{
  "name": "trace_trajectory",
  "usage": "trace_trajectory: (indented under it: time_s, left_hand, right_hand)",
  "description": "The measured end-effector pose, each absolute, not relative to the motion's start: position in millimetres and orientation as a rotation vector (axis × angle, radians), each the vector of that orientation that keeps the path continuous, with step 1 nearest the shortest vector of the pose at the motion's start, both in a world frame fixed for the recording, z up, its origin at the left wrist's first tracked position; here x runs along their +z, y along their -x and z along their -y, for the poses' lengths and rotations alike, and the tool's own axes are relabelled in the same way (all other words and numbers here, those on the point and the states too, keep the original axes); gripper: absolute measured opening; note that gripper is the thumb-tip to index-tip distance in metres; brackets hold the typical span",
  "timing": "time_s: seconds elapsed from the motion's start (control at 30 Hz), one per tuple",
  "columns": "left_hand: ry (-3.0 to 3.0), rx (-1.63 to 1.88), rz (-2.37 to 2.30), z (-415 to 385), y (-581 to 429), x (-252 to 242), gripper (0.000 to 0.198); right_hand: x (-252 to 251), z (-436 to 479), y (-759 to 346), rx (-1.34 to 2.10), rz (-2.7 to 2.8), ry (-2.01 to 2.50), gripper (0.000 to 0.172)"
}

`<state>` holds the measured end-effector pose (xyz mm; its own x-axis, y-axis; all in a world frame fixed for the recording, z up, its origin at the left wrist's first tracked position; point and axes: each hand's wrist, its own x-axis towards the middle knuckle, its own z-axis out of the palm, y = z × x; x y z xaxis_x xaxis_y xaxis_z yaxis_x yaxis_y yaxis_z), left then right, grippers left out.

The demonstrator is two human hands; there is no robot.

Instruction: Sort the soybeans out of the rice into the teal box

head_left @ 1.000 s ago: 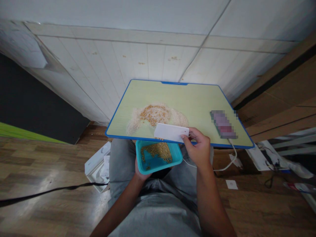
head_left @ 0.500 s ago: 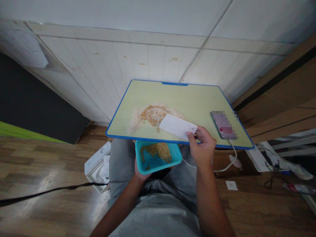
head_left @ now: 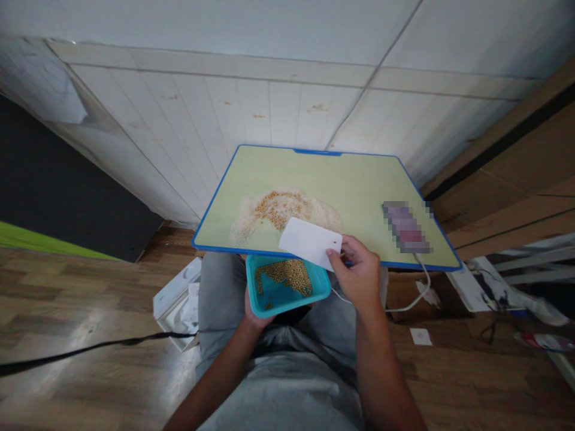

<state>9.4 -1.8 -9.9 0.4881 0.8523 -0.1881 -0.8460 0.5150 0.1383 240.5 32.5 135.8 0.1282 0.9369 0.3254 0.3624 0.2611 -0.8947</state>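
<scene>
My right hand pinches one end of a white plastic scraper, which slants over the front edge of the table. The scraper's far end is close to a pile of white rice grains mixed with yellow soybeans. Just below the table's edge, my left hand holds a teal plastic tray from its left side and underneath. Soybeans lie in the tray, mostly toward its back and right. Most of my left fingers are hidden under the tray.
A phone with a blurred screen lies at the table's right, a white cable running down from it. Open white boxes sit on the floor at left. Cardboard stands close on the right, a panelled wall behind.
My right hand has drawn the scraper toward me and slightly left, from the pile to the table's front edge above the tray. The tray and my left hand have hardly moved.
</scene>
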Motion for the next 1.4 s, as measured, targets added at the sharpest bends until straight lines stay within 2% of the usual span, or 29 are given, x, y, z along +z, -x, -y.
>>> trace_trajectory:
  time_s: [0.2, 0.37, 0.57, 0.77, 1.03, 1.27, 1.4]
  left_hand:
    - [-0.009, 1.059, -0.403, 7.5, -11.3, 3.9, 0.067]
    - [-0.049, 1.065, -0.582, 5.0, -14.9, 19.8, 0.060]
    - [-0.077, 1.072, -0.581, 6.3, -14.1, 19.4, 0.063]
    - [0.004, 1.088, -0.588, 8.0, -13.6, 17.4, 0.058]
    - [-0.056, 1.074, -0.588, 9.0, -14.8, 19.3, 0.066]
    - [-0.043, 1.066, -0.627, 7.5, -14.2, 18.3, 0.060]
    - [-0.056, 1.060, -0.631, 7.0, -14.8, 18.4, 0.060]
  right_hand:
    - [132.9, -26.4, -249.7, 0.532, 1.263, 1.379, 0.020]
    - [135.5, -23.9, -243.6, 0.583, 1.289, 1.313, 0.018]
    - [132.3, -25.7, -238.5, 0.655, 1.346, 1.314, 0.019]
    - [129.5, -28.1, -249.3, 0.544, 1.248, 1.390, 0.021]
    - [130.2, -31.9, -257.1, 0.432, 1.191, 1.448, 0.022]
    - [132.6, -43.8, -256.5, 0.390, 1.186, 1.419, 0.026]
    - [137.4, -47.7, -253.6, 0.416, 1.262, 1.404, 0.022]
